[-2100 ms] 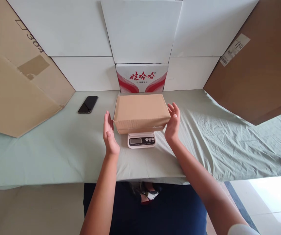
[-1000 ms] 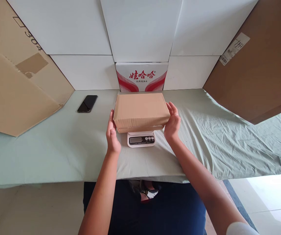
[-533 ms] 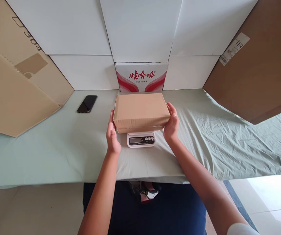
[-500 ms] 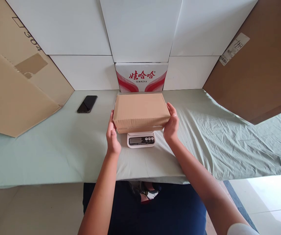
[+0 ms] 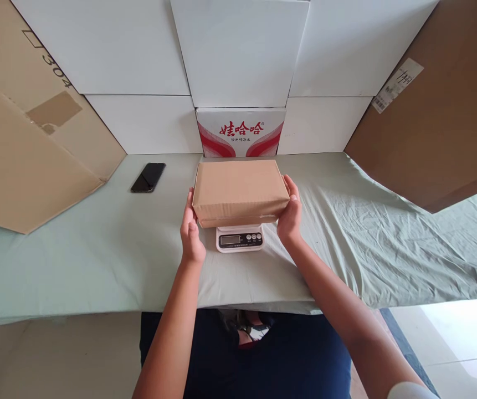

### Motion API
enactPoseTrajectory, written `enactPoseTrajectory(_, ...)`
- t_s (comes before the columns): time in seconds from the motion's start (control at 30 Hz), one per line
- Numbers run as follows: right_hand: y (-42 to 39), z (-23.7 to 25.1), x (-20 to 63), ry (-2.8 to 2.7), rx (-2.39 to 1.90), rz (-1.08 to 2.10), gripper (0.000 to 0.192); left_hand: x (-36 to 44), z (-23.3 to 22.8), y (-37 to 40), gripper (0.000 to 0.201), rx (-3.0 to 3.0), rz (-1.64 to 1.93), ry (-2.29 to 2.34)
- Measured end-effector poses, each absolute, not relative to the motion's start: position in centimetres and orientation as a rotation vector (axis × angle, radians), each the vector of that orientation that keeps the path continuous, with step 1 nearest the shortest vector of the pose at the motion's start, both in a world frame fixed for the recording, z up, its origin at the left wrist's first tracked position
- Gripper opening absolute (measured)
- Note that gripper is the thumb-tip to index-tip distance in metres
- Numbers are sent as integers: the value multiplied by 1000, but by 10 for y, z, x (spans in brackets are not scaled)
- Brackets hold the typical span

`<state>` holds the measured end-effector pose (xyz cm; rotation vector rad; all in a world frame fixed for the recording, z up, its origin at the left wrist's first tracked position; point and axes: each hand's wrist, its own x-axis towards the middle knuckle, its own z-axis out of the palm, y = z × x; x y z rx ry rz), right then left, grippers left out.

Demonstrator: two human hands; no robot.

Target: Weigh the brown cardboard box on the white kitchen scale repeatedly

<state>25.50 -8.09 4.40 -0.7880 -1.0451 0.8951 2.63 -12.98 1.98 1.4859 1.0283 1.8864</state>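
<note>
A closed brown cardboard box (image 5: 240, 185) is directly over a white digital kitchen scale (image 5: 240, 248). The box hides the scale's platform, so I cannot tell whether the two touch. Only the front of the scale shows, with its small display and round buttons. My left hand (image 5: 191, 230) is against the box's left end, thumb toward me and fingers along the side. At the right end my right hand (image 5: 291, 213) grips the box, its fingers round the far side. Between them, both hands hold the box.
A black phone (image 5: 148, 177) lies on the pale green cloth (image 5: 97, 244), left of the box. Behind stands a white and red carton (image 5: 240, 132) against white panels (image 5: 238, 50). Large cardboard sheets rise at the left (image 5: 34, 144) and right (image 5: 433, 122).
Almost nothing differs. The whole view has shifted very slightly, while the box and both hands keep their places over the scale.
</note>
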Motion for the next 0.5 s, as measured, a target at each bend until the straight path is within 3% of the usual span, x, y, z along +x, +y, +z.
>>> enactPoseTrajectory(0.5, -88, 43, 251, -1108, -818, 930, 60, 30, 22, -131, 72, 1423, 1865, 999)
